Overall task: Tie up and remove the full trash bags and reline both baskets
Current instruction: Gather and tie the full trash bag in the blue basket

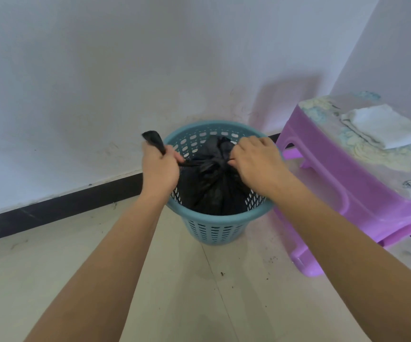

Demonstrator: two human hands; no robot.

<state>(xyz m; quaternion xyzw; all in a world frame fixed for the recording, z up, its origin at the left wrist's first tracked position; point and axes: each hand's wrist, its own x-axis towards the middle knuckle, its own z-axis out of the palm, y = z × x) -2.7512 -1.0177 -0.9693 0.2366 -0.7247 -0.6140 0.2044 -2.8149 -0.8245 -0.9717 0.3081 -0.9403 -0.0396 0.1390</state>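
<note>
Over the basket: black trash bag, neck gathered.
Left hand: fingers gripping a bag end.
Right hand: fingers pinching the other.

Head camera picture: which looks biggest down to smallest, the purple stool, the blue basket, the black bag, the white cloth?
1. Stool, partly cut off and nearer the camera.
2. Basket.
3. Bag, partly hidden inside the basket.
4. Cloth.
</note>
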